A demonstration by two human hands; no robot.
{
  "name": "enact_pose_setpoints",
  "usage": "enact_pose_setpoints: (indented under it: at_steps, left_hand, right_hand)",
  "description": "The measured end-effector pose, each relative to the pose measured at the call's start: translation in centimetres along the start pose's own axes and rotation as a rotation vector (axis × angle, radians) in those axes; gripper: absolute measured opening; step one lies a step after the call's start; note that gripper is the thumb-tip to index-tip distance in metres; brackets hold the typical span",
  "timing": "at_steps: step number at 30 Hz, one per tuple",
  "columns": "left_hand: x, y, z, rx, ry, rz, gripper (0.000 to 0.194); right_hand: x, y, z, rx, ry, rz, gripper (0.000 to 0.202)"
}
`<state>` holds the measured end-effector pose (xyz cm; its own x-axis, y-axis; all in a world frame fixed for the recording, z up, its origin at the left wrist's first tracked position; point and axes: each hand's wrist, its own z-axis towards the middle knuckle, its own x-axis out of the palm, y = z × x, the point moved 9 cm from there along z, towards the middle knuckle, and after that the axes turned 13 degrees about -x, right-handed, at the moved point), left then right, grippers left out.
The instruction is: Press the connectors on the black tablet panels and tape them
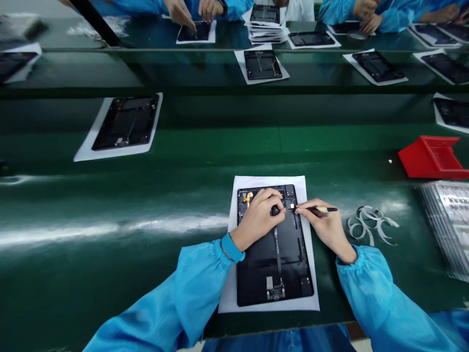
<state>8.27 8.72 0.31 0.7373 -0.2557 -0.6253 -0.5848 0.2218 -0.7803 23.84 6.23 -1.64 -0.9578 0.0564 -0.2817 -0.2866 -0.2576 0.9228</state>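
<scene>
A black tablet back housing (258,269) lies on a sheet of white paper (227,298), with a ribbon cable down its middle and a small circuit board near its lower edge. Over its upper half, my left hand (258,217) is closed in a pinch; whatever sits between the fingertips is too small to name. My right hand (328,227) grips a thin pen-like tool (322,209), dark at its end with a pale band. Its fingertips are at the housing's upper right edge, beside a small white square piece (291,206).
Curled white strips (370,222) lie right of my right hand. Farther right are a red bin (427,159) and stacked clear plastic trays (449,220). Another housing (128,122) on paper lies upper left. Across a raised shelf, people in blue sleeves (401,14) handle similar housings.
</scene>
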Motion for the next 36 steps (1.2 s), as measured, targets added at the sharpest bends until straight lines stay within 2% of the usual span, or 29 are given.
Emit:
enact_pose_setpoints:
  at_steps: [11, 20, 23, 26, 28, 30, 33, 36]
  left_hand:
    - [-0.2, 0.2, 0.3, -0.03, -0.019, -0.029, 0.012]
    - [0.2, 0.1, 0.5, -0.023, -0.025, -0.006, 0.011]
    - [0.0, 0.0, 0.5, -0.019, -0.02, -0.001, 0.008]
    - [-0.8, -0.5, -0.4, 0.032, -0.008, 0.015, 0.015]
    - [-1.7, -0.4, -1.3, 0.034, -0.054, 0.086, 0.017]
    - [-2.4, 0.1, -2.2, 0.002, -0.119, 0.177, 0.018]
    - [-2.4, 0.9, -2.9, -0.015, -0.147, 0.204, 0.019]
    - [-2.0, 1.2, -2.6, -0.02, -0.143, 0.103, 0.01]
  right_hand:
    - [-1.0, -0.2, -0.3, 0.041, -0.042, -0.046, 0.017]
    - [-1.3, 0.0, -0.5, 0.019, -0.07, -0.072, 0.02]
    - [-1.8, -0.3, -0.5, 0.028, -0.148, 0.013, 0.022]
    - [-2.5, -0.8, -0.7, 0.043, -0.238, 0.144, 0.032]
    - [-3.1, -0.8, -0.8, 0.032, -0.286, 0.17, 0.044]
    - [-3.5, -0.5, -0.8, 0.012, -0.313, 0.15, 0.046]
    - [-3.0, 0.5, -0.8, -0.007, -0.251, 0.091, 0.042]
    - [-1.6, 1.7, -1.2, -0.031, -0.143, -0.048, 0.042]
